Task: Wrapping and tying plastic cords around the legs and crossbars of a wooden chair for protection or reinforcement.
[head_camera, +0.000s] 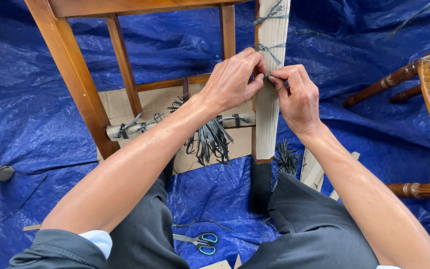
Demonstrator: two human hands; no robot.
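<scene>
Left hand [235,79] and right hand [297,97] are both pinching shut on a dark plastic tie [268,77] around the paper-wrapped wooden chair leg [269,114].

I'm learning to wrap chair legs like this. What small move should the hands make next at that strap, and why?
Probably pull the dark strap snug. Both hands, left hand and right hand, pinch it against the paper-wrapped chair leg, and its ends look short and loose between the fingers. Two straps higher up already sit tied, so this one likely needs tightening likewise.
</scene>
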